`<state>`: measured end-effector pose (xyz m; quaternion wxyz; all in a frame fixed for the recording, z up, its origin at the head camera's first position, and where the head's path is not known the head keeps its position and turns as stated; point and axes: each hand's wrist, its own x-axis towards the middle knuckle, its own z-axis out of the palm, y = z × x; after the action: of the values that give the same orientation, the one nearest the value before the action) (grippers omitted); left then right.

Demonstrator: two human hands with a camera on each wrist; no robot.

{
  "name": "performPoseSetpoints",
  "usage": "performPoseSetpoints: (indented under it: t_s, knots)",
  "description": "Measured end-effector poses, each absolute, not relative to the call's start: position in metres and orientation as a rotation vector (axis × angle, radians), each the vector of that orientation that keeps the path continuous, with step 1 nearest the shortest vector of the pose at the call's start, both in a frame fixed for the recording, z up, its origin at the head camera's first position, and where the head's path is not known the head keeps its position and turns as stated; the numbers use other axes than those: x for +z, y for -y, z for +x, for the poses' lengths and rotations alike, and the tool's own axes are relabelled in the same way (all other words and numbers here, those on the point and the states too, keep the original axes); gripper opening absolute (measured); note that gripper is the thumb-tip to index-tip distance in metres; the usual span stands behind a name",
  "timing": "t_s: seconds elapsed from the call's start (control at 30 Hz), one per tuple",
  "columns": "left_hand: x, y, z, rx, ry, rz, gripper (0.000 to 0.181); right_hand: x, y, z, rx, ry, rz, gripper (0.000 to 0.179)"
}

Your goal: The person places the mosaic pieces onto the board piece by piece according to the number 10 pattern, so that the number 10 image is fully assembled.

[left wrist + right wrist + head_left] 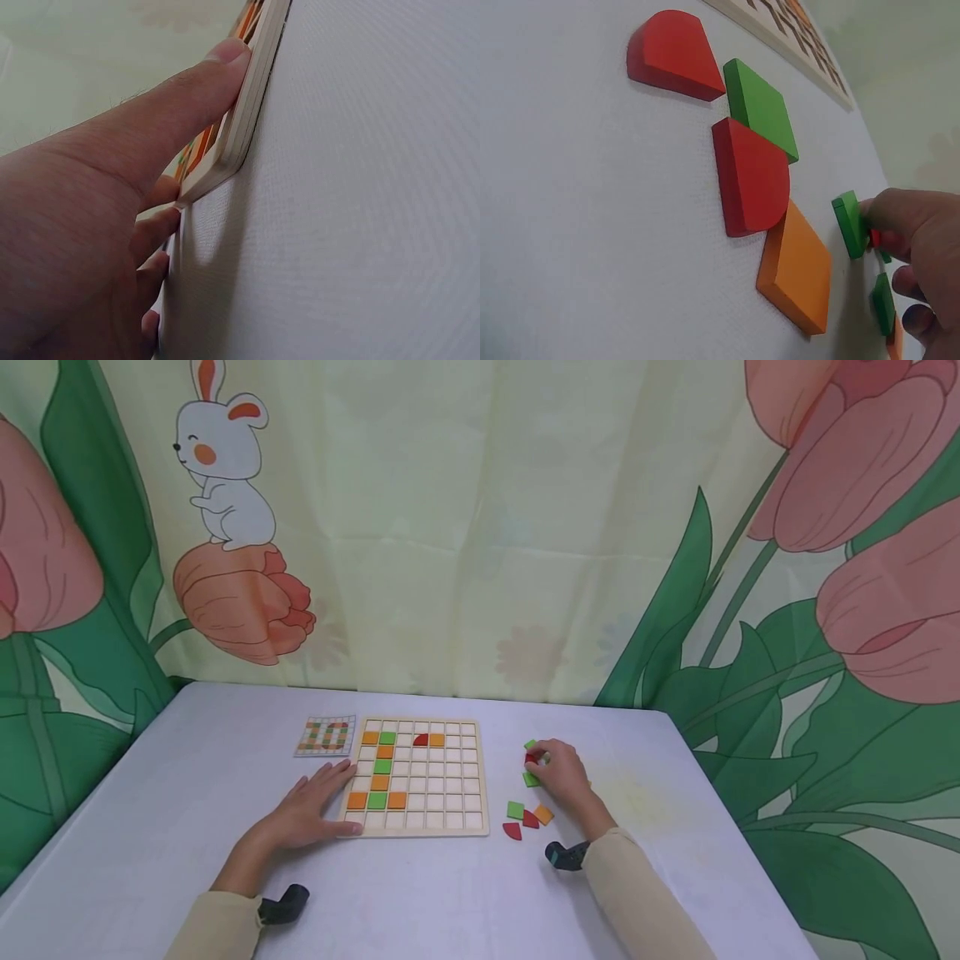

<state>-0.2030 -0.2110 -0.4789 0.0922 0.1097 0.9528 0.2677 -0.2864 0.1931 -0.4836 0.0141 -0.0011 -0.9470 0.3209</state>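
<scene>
A wooden grid board [438, 777] lies on the table with orange and green square tiles and a red quarter-circle tile [421, 740] in some of its cells. My left hand [311, 807] rests at the board's left side, its fingers spread along the edge. In the left wrist view, the thumb [225, 67] lies on the board's rim. To the right of the board, my right hand [564, 774] pinches a red tile [875, 238], mostly hidden by the fingers. A green square tile [850, 223] stands close beside the thumb.
A pattern card [326, 737] lies left of the board. Nearer me, right of the board, are a green square tile [515, 810], red quarter-circle tiles [512, 832] and an orange square tile [543, 814]. A printed curtain [450, 527] hangs behind the white-covered table.
</scene>
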Motion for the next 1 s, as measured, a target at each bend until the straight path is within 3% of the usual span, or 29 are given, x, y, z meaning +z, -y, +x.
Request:
performPoseSetpoints:
  t_s: [0.47, 1.0]
  knots:
    - [-0.481, 0.213, -0.205, 0.801, -2.833, 0.337, 0.103, -0.486, -0.176, -0.285, 1.072, 2.871, 0.101, 0.026]
    - [-0.482, 0.212, -0.205, 0.800, -2.849, 0.322, 0.102, -0.481, -0.123, -0.301, 1.200, 2.883, 0.277, 0.022]
